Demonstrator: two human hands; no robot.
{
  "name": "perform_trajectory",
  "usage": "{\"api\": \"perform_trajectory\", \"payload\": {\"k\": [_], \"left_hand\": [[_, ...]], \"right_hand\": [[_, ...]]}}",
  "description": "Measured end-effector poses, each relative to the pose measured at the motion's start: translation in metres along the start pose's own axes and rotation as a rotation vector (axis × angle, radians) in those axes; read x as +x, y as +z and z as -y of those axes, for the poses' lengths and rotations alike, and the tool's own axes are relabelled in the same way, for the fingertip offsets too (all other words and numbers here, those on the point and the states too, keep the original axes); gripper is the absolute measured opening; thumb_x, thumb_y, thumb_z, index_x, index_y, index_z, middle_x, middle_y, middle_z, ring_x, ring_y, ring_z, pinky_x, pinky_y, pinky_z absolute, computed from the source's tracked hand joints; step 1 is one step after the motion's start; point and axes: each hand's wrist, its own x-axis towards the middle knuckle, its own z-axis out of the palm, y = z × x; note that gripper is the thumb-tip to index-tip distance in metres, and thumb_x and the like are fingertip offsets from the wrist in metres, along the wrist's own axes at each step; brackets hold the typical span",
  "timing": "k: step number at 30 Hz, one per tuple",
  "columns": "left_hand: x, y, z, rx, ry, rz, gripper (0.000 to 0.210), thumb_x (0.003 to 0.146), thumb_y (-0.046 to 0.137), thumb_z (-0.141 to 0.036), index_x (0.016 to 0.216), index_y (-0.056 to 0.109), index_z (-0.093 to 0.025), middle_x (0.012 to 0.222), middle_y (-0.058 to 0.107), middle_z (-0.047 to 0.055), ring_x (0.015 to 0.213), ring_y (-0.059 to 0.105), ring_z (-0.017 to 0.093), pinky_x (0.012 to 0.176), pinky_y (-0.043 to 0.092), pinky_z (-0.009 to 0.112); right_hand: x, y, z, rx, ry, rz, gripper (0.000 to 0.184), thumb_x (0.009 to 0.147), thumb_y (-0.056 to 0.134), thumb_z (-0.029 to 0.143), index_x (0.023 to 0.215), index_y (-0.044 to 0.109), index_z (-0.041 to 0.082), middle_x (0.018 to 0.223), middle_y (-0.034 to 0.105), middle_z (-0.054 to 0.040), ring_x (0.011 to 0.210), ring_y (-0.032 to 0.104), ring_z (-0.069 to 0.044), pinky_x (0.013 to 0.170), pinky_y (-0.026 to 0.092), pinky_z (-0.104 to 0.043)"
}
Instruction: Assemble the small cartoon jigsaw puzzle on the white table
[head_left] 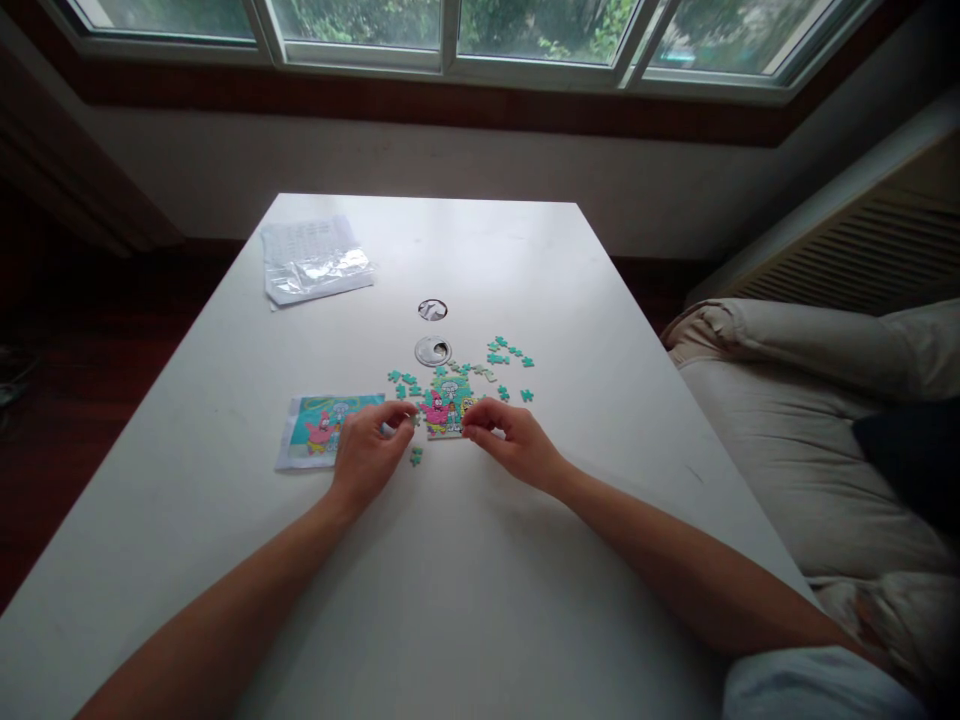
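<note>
A partly joined jigsaw puzzle [452,400] with cartoon figures lies flat on the white table [480,600], between my two hands. My left hand [373,440] is at its left side, thumb and forefinger closed around a small green puzzle piece [415,419]. At the puzzle's lower right edge, the fingertips of my right hand [517,440] are pinched together; whatever they hold is hidden. Loose green pieces [405,380] lie left of the puzzle, and more loose pieces [498,358] lie behind it to the right. One single piece [416,456] rests near my left thumb.
A printed picture sheet [307,430] with the same figures lies partly under my left hand. Farther back are a clear plastic bag with paper [315,260] and two round fittings in the tabletop, a near one [430,352] and a far one [433,310]. A couch [750,440] stands at right.
</note>
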Motion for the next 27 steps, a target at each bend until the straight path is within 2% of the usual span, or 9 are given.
{"api": "perform_trajectory", "payload": {"k": [5,12,19,27], "left_hand": [[-0.003,0.002,-0.001,0.104,0.044,0.053,0.011,0.085,0.064,-0.026,0.092,0.072,-0.024,0.082,0.073,-0.002,0.078,0.066,0.017,0.078,0.046,0.029],[-0.005,0.002,-0.005,0.239,0.121,0.077,0.009,0.086,0.065,-0.025,0.089,0.073,-0.027,0.079,0.071,-0.002,0.085,0.063,0.020,0.089,0.042,0.035],[-0.009,0.000,-0.010,0.185,0.145,0.042,0.011,0.087,0.066,-0.023,0.090,0.075,-0.029,0.089,0.074,-0.003,0.091,0.064,0.019,0.094,0.040,0.035],[-0.013,0.002,-0.007,0.189,0.114,0.129,0.012,0.090,0.065,-0.029,0.093,0.076,-0.032,0.090,0.074,-0.003,0.091,0.065,0.020,0.092,0.038,0.037]], "right_hand": [[-0.001,-0.001,-0.001,0.022,0.005,-0.003,0.009,0.090,0.064,0.030,0.092,0.066,0.021,0.079,0.064,0.0006,0.072,0.055,-0.013,0.065,0.042,-0.025],[0.000,0.000,-0.003,0.043,0.016,0.003,0.012,0.090,0.064,0.032,0.090,0.066,0.020,0.076,0.063,0.0006,0.067,0.052,-0.012,0.061,0.040,-0.025],[0.000,-0.001,-0.006,0.031,0.015,0.006,0.012,0.090,0.064,0.032,0.090,0.067,0.020,0.079,0.065,0.0000,0.068,0.052,-0.013,0.062,0.041,-0.025],[0.000,0.000,-0.004,0.024,0.018,0.001,0.013,0.090,0.063,0.032,0.089,0.066,0.020,0.078,0.064,-0.0005,0.068,0.053,-0.013,0.062,0.042,-0.026]]}}
